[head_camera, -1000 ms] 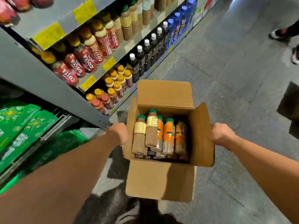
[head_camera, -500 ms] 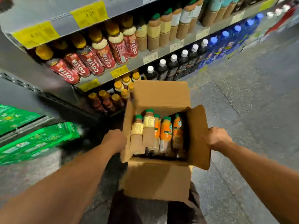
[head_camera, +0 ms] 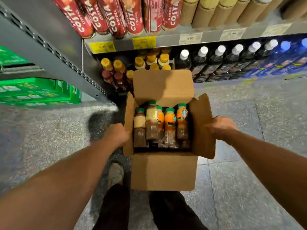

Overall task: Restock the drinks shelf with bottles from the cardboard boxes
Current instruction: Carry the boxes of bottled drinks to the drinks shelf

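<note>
Currently a cardboard box (head_camera: 163, 171) is held above the floor (head_camera: 249, 188), in front of the shelf (head_camera: 209, 38), between two outstretched arms. Its open top is turned upward, and all four flaps are folded out: the far flap points toward the shelf, the near flap hangs down toward the person, and the side flaps stand out to left and right. The left hand (head_camera: 117, 136) is curled against the left wall of the box, just below its flap, and the wall is gripped. The right hand (head_camera: 221, 126) is wrapped round the outside of the right flap, with its fingertips hidden behind the cardboard. Inside the box, bottles (head_camera: 169, 123) are stood on end, long axes upright, green caps uppermost. Brown-and-cream ones are packed on the left and orange-labelled ones on the right, touching one another. Behind the far flap, yellow-capped bottles (head_camera: 118, 65) are seen on the lowest shelf, with black bottles (head_camera: 216, 63) lined up to their right. Red bottles (head_camera: 132, 17) are ranged on the shelf above. Green crates (head_camera: 38, 92) are stacked at the left. A shoe (head_camera: 115, 173) is seen below the left forearm.
</note>
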Motion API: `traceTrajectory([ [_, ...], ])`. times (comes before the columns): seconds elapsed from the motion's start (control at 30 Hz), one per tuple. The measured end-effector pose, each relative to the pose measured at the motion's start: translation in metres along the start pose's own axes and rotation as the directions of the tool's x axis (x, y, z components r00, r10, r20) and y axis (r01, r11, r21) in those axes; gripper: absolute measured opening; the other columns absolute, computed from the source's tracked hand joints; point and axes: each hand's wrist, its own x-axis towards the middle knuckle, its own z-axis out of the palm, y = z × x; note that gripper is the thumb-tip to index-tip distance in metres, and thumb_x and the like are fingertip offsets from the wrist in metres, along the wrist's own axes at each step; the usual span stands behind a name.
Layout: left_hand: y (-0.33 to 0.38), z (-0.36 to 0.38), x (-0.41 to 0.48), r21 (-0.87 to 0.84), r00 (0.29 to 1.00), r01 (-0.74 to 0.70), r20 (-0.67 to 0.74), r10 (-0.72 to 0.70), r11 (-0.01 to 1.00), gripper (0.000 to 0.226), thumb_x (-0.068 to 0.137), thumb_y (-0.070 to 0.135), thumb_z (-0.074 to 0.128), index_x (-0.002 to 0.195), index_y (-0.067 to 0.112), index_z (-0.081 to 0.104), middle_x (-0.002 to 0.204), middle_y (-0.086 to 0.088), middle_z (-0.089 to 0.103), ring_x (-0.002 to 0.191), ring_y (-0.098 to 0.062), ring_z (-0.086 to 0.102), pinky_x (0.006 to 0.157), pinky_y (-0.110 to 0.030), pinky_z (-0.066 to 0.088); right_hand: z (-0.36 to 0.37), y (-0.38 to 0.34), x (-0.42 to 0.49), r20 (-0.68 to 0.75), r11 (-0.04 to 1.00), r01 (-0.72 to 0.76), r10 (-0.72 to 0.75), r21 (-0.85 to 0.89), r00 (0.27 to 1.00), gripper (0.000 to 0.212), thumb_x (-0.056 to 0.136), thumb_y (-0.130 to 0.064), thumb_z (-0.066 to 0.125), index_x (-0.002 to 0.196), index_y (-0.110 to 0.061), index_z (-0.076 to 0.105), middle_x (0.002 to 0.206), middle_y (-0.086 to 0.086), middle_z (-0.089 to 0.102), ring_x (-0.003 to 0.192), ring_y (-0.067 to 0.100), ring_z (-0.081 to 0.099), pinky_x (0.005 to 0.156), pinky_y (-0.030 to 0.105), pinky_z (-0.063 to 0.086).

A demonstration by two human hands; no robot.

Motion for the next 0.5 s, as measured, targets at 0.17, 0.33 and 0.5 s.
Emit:
traceTrajectory([
  [0.17,-0.009,0.02,0.018,-0.017,1.0,0.02,0.003,-0.02,1.0,0.031,0.096,0.029,0.05,0.097,0.0,0.063,0.104,-0.019,0.064,0.088,-0.032,0.059,0.073,-0.034,0.044,0.027,-0.006,0.025,0.016,1.0,0.009,-0.008,-0.022,1.0,0.026,0.087,-0.022,0.058,0.107,-0.007,0.066,0.095,0.014,0.06,0.092,0.03,0.061,0.074,0.031,0.049],
  [0.33,-0.015,0.026,0.027,-0.023,0.999,0.043,0.0,-0.043,0.999,0.027,0.096,0.025,0.051,0.098,0.001,0.062,0.102,-0.017,0.063,0.082,-0.028,0.054,0.071,-0.032,0.043,0.04,-0.012,0.04,0.045,1.0,0.014,-0.015,0.007,0.999,0.026,0.086,-0.02,0.057,0.104,-0.003,0.064,0.098,0.015,0.061,0.096,0.031,0.062,0.073,0.031,0.047],
  [0.5,-0.01,0.022,0.027,0.012,0.999,0.039,0.013,-0.039,0.999,0.031,0.096,0.026,0.05,0.101,-0.002,0.062,0.109,-0.021,0.063,0.101,-0.036,0.06,0.074,-0.034,0.043,0.036,-0.014,0.036,0.024,0.996,0.035,-0.033,-0.088,0.999,0.032,0.091,-0.025,0.053,0.113,-0.003,0.06,0.094,0.013,0.054,0.101,0.032,0.061,0.07,0.028,0.041],
])
